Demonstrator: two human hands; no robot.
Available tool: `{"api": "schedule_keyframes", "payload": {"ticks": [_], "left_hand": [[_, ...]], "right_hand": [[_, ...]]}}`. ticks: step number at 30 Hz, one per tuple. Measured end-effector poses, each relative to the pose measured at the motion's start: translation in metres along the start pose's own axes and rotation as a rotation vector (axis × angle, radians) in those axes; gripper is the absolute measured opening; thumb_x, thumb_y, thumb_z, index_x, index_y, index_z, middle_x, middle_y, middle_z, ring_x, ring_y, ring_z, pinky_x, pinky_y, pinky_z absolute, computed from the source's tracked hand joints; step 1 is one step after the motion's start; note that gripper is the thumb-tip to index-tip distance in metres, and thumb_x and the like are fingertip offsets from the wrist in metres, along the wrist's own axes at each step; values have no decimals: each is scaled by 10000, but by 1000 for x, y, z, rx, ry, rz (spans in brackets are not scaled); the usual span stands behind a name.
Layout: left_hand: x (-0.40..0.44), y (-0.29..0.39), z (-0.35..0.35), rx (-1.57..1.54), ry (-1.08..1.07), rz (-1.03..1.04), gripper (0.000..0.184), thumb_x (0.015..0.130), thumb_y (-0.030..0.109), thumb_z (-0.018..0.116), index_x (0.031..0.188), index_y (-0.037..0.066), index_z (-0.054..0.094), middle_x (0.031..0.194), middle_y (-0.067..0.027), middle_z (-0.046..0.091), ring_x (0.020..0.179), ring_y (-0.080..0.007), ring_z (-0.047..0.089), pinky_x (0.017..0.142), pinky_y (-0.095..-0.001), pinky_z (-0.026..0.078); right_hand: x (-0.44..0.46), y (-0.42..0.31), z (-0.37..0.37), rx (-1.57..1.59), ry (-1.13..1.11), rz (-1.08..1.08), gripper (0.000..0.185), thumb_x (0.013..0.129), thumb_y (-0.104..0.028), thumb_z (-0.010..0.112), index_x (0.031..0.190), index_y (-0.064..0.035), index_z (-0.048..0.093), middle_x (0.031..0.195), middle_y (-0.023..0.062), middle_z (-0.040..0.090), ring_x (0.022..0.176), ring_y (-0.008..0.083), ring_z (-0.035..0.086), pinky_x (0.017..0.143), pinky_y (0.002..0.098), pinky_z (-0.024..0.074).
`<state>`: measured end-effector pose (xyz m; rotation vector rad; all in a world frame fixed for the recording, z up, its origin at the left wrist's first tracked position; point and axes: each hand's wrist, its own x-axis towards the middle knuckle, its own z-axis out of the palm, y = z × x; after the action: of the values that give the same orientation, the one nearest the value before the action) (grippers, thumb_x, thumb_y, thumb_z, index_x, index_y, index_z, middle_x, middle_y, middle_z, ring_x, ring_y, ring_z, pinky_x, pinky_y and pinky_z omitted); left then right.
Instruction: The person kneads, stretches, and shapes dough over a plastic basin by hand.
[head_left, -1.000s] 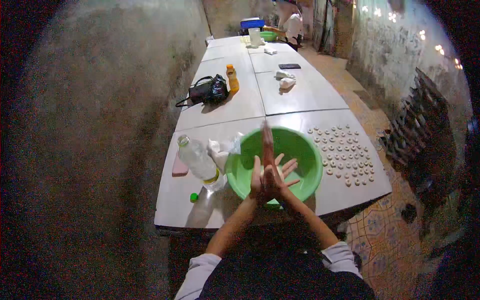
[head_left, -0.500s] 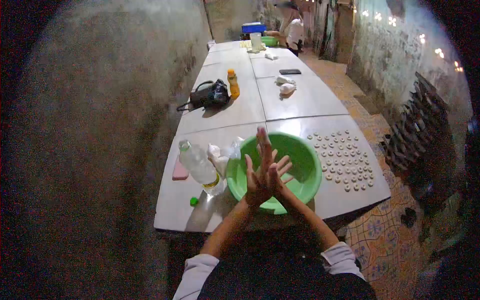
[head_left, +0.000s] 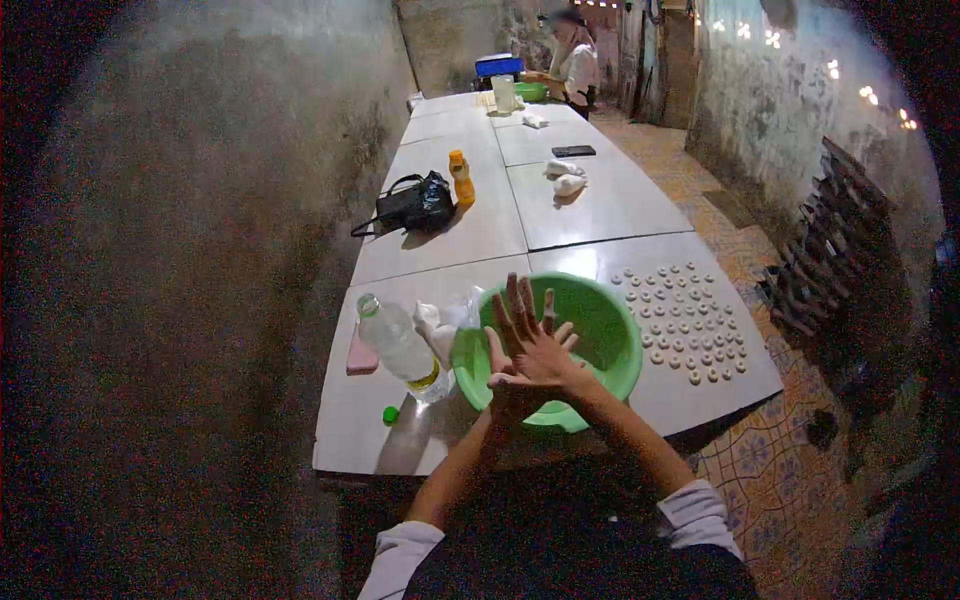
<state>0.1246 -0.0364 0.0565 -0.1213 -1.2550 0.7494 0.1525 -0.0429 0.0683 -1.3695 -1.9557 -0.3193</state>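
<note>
"From my end of the link, what do you make out on the wearer?"

"I see whitish cloth on both arms, the left sleeve (head_left: 400, 552) and the right sleeve (head_left: 700, 515) alike, each ending around the elbow."

"Cut short, or turned up?"

"The right one looks folded back to me, with a thick, creased cuff; the left one bunches in soft wrinkles. Below them I see bare forearms."

"And over the chest?"

"I get a dark garment (head_left: 580, 562), close to black, against the pale sleeves. In this dim, grainy light I can't tell whether it is an apron or a vest, and its seams are lost to me"
</note>
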Motion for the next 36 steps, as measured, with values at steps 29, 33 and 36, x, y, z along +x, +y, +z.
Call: {"api": "schedule_keyframes", "payload": {"ticks": [29,33,36], "left_hand": [[-13,60,29,1172,1117,-93,518,880,422,299,1237,47,303,1222,-135,388,1123,-227,385,908,-357,359],[-10,53,39,1103,956,-407,477,876,374,391,1215,43,335,1177,-124,439,1047,-205,461,860,-315,411],[-10,53,49,1197,838,-557,413,853,247,500,1175,6,405,1129,-127,493,987,-184,515,841,-308,435]], "right_hand": [[-35,-6,-12,766,171,444,139,755,-65,578,881,-15,607,859,97,597,731,151,578,623,259,478],[-42,12,-18,1066,197,667,155,789,-114,570,879,6,609,836,76,617,694,112,573,598,237,492],[-52,22,-24,1187,294,791,169,787,-121,580,896,6,601,833,65,609,709,114,572,587,234,495]]}}
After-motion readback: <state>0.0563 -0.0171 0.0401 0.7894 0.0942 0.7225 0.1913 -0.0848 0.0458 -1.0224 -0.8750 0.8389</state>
